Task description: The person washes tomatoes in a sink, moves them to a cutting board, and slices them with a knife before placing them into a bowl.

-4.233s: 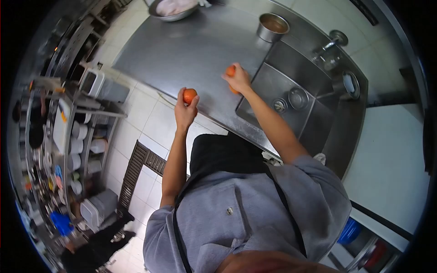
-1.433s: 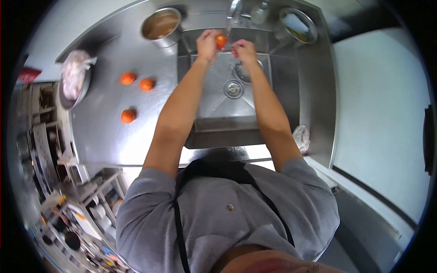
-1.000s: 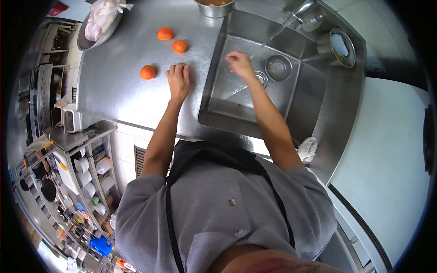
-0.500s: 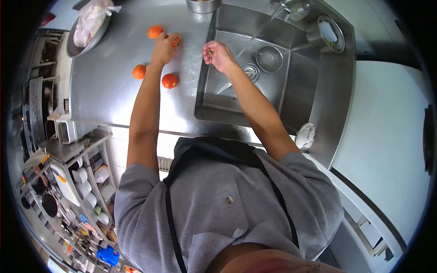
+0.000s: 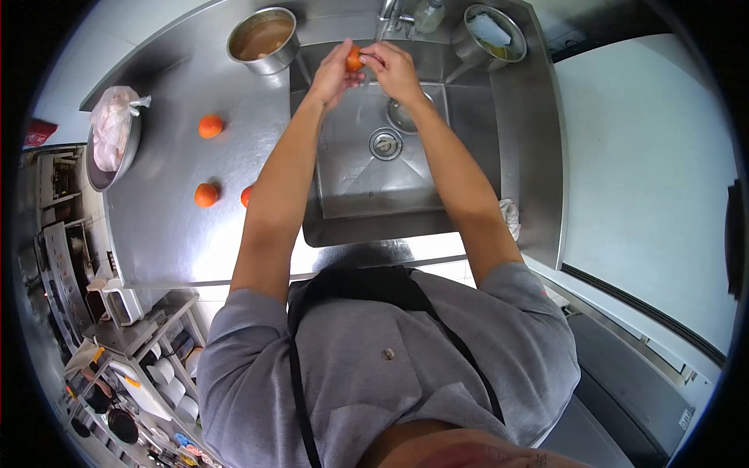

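Over the far left part of the sink, my left hand (image 5: 334,76) grips an orange-red tomato (image 5: 354,59) between thumb and fingers. My right hand (image 5: 395,72) meets it from the right, with its fingertips pinched at the tomato's side. Whether a stem is between those fingertips is hidden. On the steel counter lie a tomato (image 5: 210,125) farther back and another tomato (image 5: 206,195) nearer me. A third tomato (image 5: 246,196) is partly covered by my left forearm.
The steel sink (image 5: 374,226) holds a metal bowl (image 5: 401,115) near its drain (image 5: 385,144). Behind stand a pot of brown liquid (image 5: 263,40), the faucet (image 5: 388,12) and a pot with a cloth (image 5: 489,37). A bagged pale item (image 5: 114,129) sits in a bowl at far left.
My left hand has lifted a tomato off the counter and carried it right over the sink. My right hand, curled earlier, has come to it. Water no longer visibly streams from the faucet. The view has shifted.
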`<state>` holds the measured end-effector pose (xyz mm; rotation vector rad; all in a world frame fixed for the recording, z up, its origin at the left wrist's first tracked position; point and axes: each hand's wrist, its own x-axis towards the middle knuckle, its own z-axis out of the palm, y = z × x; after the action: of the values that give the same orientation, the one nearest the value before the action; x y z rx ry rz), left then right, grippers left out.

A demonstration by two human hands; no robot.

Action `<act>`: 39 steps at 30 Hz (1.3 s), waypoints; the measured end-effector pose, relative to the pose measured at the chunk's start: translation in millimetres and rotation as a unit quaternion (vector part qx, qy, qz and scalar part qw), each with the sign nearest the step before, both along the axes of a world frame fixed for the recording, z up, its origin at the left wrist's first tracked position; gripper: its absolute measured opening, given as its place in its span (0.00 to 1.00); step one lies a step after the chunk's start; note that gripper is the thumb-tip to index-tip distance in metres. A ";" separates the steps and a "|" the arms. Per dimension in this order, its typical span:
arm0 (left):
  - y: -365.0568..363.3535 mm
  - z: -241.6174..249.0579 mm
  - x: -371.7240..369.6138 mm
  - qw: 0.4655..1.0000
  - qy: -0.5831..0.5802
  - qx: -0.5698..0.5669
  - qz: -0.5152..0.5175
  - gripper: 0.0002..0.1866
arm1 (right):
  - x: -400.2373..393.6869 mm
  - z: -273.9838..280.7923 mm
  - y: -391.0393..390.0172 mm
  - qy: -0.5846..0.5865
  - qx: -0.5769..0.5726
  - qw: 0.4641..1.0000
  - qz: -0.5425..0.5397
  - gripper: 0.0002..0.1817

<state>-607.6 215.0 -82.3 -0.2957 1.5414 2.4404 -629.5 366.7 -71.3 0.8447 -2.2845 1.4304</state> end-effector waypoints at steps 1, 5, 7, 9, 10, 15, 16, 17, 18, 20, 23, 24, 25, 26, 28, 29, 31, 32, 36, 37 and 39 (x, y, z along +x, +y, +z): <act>8.7 0.9 -7.8 1.000 0.020 0.003 -0.008 0.19 | -3.9 1.7 10.3 -0.046 0.025 0.999 0.006 0.05; 20.0 -10.8 -31.7 0.998 -0.018 0.007 -0.065 0.17 | -9.9 -9.2 27.6 0.011 0.031 0.999 0.009 0.05; 18.3 -21.8 -37.7 0.994 -0.051 -0.021 -0.098 0.16 | -10.4 -16.2 26.8 0.054 0.058 0.997 -0.013 0.06; 16.3 -17.8 -37.9 0.994 -0.046 -0.022 -0.099 0.16 | -17.1 -20.4 23.6 0.031 0.042 0.999 -0.010 0.06; 13.8 -16.5 -35.2 0.994 -0.039 -0.022 -0.103 0.16 | -19.5 -22.6 20.2 0.010 0.027 1.000 -0.010 0.06; -8.1 -4.1 -13.5 0.983 -0.041 -0.126 -0.125 0.18 | -41.8 -47.0 19.5 -0.382 -0.260 0.886 0.034 0.04; -12.8 4.1 -1.3 0.981 -0.017 -0.146 -0.125 0.19 | -42.2 -50.3 28.2 -0.415 -0.342 0.840 0.067 0.04; -22.3 11.4 13.5 0.982 -0.022 -0.166 -0.087 0.19 | -42.0 -51.1 31.7 -0.447 -0.420 0.783 0.104 0.04; -42.7 8.9 25.5 0.982 -0.032 -0.174 -0.066 0.19 | -39.3 -54.4 32.3 -0.470 -0.449 0.751 0.113 0.04; -73.2 -7.2 56.5 0.914 0.065 -0.399 -0.035 0.16 | -23.0 -65.4 30.5 -0.517 -0.491 0.693 0.106 0.03; -141.4 -67.1 106.9 0.834 0.114 -0.540 -0.029 0.20 | -12.2 -87.7 23.3 -0.554 -0.489 0.669 0.080 0.05; -154.8 -75.1 117.6 0.761 0.138 -0.634 -0.026 0.24 | -11.5 -96.0 19.5 -0.564 -0.478 0.670 0.062 0.06; -159.7 -79.2 127.6 0.760 0.136 -0.635 -0.021 0.24 | -11.4 -101.9 15.8 -0.575 -0.488 0.650 0.094 0.07; -161.8 -77.9 138.3 0.761 0.110 -0.639 0.008 0.25 | -11.3 -98.3 9.1 -0.575 -0.485 0.651 0.100 0.07; -169.2 -74.0 148.8 0.760 0.083 -0.644 0.037 0.26 | -7.2 -93.6 -3.1 -0.605 -0.492 0.611 0.139 0.05; -172.0 -69.7 150.3 0.718 0.100 -0.687 0.052 0.29 | -5.3 -92.2 -8.0 -0.606 -0.490 0.611 0.139 0.05; -180.8 -59.3 141.9 0.698 0.063 -0.695 0.160 0.35 | -4.1 -89.4 -15.3 -0.624 -0.443 0.636 0.103 0.05; -192.7 -59.9 130.5 0.715 0.007 -0.654 0.248 0.39 | -2.8 -88.9 -15.3 -0.621 -0.444 0.638 0.099 0.05; -223.1 -57.8 92.2 0.681 -0.213 -0.572 0.404 0.42 | 12.6 -87.4 -1.8 -0.619 -0.316 0.714 0.085 0.05; -230.3 -57.0 86.3 0.688 -0.298 -0.543 0.379 0.42 | 16.6 -85.1 -0.4 -0.632 -0.286 0.718 0.059 0.05; -238.7 -46.5 79.8 0.754 -0.268 -0.506 0.322 0.40 | 21.0 -83.2 3.4 -0.645 -0.257 0.720 0.017 0.04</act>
<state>-527.8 -23.7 -128.8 -1.7679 2.5183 1.2469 -608.5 370.2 -154.5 -0.5530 -2.2019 3.0754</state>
